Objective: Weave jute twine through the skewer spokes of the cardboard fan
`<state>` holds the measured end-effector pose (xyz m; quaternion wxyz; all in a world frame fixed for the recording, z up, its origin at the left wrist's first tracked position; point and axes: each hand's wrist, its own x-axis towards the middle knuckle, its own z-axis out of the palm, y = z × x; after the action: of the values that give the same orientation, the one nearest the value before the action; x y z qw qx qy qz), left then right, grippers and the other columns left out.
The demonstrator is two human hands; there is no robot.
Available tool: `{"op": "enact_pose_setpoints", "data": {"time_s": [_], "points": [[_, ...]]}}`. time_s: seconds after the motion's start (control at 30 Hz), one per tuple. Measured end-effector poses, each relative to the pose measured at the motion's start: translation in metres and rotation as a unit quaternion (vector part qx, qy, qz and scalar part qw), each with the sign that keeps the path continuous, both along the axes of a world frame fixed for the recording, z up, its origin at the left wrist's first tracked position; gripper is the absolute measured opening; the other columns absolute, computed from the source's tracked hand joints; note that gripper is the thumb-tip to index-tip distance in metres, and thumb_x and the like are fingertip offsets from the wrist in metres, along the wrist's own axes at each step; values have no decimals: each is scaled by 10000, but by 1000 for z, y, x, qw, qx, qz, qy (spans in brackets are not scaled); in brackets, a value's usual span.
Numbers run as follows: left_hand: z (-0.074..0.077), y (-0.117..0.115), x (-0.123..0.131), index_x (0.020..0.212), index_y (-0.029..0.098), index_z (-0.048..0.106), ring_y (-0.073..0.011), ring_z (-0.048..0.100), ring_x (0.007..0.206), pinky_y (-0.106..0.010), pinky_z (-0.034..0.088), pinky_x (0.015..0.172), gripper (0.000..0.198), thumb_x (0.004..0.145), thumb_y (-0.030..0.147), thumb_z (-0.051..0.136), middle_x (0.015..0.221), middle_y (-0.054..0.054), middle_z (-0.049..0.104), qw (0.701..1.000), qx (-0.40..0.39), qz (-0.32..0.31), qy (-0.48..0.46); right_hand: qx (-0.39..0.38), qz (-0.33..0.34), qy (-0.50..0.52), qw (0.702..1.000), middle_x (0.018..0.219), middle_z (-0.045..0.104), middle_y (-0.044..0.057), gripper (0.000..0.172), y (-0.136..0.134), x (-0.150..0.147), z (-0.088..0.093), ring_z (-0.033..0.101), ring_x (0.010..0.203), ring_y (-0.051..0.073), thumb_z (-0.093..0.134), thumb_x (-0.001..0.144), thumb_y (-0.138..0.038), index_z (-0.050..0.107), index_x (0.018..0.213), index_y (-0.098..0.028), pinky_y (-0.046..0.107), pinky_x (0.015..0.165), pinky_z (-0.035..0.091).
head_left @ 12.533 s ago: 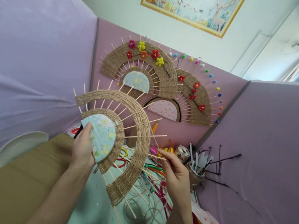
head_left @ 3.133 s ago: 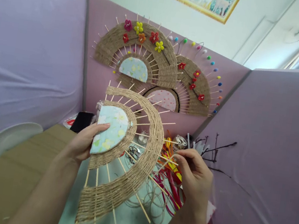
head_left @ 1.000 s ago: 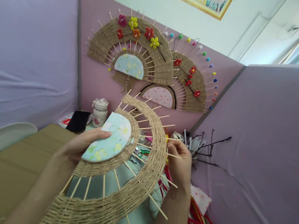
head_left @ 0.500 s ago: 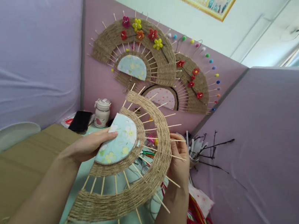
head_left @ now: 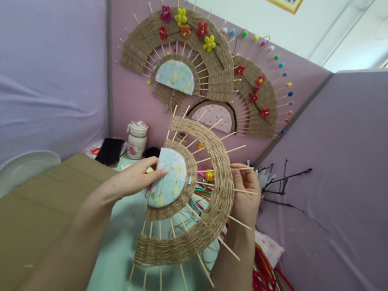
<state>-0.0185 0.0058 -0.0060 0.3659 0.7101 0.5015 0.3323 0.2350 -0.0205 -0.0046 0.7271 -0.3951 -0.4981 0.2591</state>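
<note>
Between my hands is a woven fan [head_left: 220, 203], a half circle of brown twine worked over thin wooden sticks, with a blue floral cloth piece at its centre. It is held up over the table, its straight side to the left. My left hand [head_left: 141, 176] grips the cloth centre at that straight side, thumb on top and fingers behind. My right hand [head_left: 246, 199] holds the outer rim at the right, where stick ends poke out past the twine; some of its fingers are hidden behind the fan.
Two finished fans with felt flowers [head_left: 185, 31] hang on the pink panel. On the pale green table [head_left: 120, 251] are a white jar [head_left: 136, 142], a black phone [head_left: 110, 150], brown cardboard [head_left: 33, 219], a white plate [head_left: 22, 171], dark twigs [head_left: 283, 181] and red pipe cleaners [head_left: 265, 287].
The fan has turned so its straight side stands more upright, and it sits slightly further right in view. Both hands keep hold of it. The camera view has shifted a little.
</note>
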Motion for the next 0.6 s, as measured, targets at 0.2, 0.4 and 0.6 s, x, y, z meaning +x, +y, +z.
{"op": "enact_pose_setpoints", "data": {"time_s": [0.2, 0.4, 0.6], "points": [[9, -6, -4, 730, 205, 570, -200, 551, 736, -294, 422, 626, 303, 829, 491, 553, 741, -6, 576, 996, 59, 44, -43, 29, -9, -6, 1000, 767, 605, -20, 151, -8, -3, 4, 524, 636, 113, 705, 826, -356, 650, 862, -219, 240, 597, 430], [6, -4, 0, 932, 170, 618, -190, 611, 732, -285, 473, 614, 325, 780, 449, 686, 831, -35, 674, 963, -51, 55, -258, 33, 33, -15, 999, 785, 619, -17, 148, -10, -14, 2, 528, 629, 113, 681, 855, -376, 656, 892, -235, 236, 576, 425], [5, -4, 5, 1023, 148, 630, -159, 651, 635, -264, 531, 587, 258, 823, 291, 708, 794, -50, 723, 912, -153, 34, -379, 15, 83, 1, 996, 760, 624, -15, 146, -17, -15, 5, 537, 626, 118, 710, 825, -359, 660, 893, -240, 229, 566, 432]]}}
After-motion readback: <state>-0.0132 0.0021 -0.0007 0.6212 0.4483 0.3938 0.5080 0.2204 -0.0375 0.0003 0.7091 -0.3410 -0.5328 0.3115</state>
